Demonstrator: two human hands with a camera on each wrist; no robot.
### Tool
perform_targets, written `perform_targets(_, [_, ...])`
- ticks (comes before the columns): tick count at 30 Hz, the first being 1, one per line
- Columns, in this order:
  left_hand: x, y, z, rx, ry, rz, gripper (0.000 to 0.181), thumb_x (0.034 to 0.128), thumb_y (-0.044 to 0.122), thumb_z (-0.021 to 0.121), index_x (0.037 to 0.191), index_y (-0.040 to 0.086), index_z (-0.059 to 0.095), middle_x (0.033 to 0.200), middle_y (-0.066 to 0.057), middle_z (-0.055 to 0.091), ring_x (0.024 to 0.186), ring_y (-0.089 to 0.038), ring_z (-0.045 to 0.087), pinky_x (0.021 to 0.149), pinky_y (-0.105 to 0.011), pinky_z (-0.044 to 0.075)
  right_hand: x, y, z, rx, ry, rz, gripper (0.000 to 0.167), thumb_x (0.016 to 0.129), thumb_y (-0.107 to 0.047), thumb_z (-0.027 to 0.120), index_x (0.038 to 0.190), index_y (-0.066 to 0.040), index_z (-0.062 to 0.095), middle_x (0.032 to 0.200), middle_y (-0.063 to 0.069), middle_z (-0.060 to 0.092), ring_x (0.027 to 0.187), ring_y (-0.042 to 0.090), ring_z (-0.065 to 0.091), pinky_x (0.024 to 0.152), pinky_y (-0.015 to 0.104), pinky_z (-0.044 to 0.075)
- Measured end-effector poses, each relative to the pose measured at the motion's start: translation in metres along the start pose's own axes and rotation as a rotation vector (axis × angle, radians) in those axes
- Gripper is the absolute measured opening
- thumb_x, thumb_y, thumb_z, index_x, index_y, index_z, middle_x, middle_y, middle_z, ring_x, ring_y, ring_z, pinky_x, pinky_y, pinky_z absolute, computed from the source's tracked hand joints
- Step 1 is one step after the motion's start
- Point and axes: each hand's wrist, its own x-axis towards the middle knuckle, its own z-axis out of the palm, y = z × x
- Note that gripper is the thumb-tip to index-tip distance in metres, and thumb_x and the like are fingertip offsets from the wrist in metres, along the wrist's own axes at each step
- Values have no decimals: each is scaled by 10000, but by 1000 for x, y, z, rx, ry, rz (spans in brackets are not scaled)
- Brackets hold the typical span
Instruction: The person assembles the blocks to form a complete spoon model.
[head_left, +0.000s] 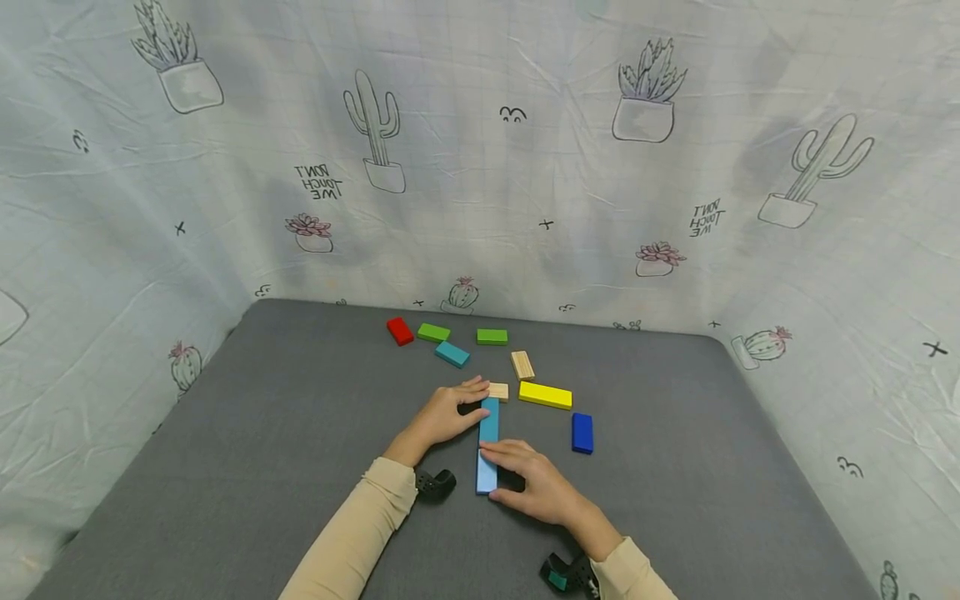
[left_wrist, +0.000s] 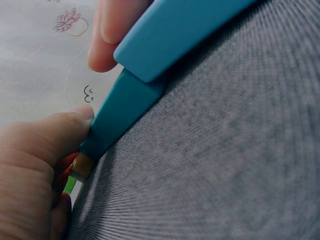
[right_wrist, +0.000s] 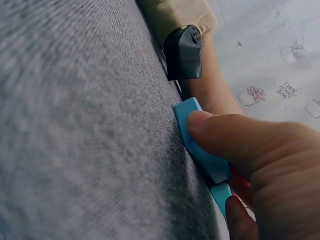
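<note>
Two blue blocks lie end to end in a line on the grey table. My left hand is at the far, darker blue block, its thumb against that block and its fingers reaching to a small wooden block at the far end. My right hand grips the near, lighter blue block, thumb at the near end and fingers near the joint. The left wrist view shows the lighter block overlapping the darker one.
Beyond the hands lie a red block, two green blocks and a teal block. To the right are another wooden block, a yellow block and a dark blue block. A patterned sheet hangs behind.
</note>
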Motion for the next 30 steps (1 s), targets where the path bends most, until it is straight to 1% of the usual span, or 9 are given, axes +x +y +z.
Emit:
perform_targets(4, [0, 0, 0, 6, -3, 5, 457, 903, 318, 646, 1286, 74, 597, 1384, -61, 527, 1339, -216, 434, 1072, -449, 389, 0, 1, 1, 6, -7, 9, 602, 863, -275, 704, 1402, -118, 485, 1433, -24, 482, 1311, 192, 445, 1029, 440, 435])
perform_targets(8, [0, -1, 0, 4, -8, -3, 462, 903, 323, 646, 1290, 77, 593, 1387, -46, 522, 1342, -208, 429, 1078, -448, 383, 0, 1, 1, 10, -10, 11, 604, 865, -284, 700, 1404, -119, 483, 1435, -26, 479, 1313, 192, 442, 1031, 443, 432])
perform_targets(16, [0, -1, 0, 9, -9, -1, 468, 906, 327, 641, 1299, 80, 585, 1390, -45, 520, 1345, -208, 426, 1081, -451, 378, 0, 2, 2, -2, 4, 5, 595, 863, -296, 699, 1390, -104, 498, 1432, -25, 483, 1310, 191, 443, 1030, 438, 434])
perform_targets(22, [-1, -2, 0, 15, -13, -5, 464, 902, 314, 648, 1299, 82, 585, 1389, -43, 520, 1345, -204, 423, 1080, -445, 380, 0, 1, 2, 10, -7, 16, 603, 858, -332, 691, 1382, -99, 507, 1433, -20, 484, 1311, 204, 444, 1034, 429, 433])
perform_targets(30, [1, -2, 0, 4, -12, -6, 466, 902, 323, 646, 1299, 87, 586, 1390, -40, 519, 1346, -203, 423, 1081, -450, 378, 1, 0, 0, 5, -2, 23, 613, 859, -372, 662, 1389, -110, 500, 1426, -1, 494, 1302, 238, 452, 1018, 457, 437])
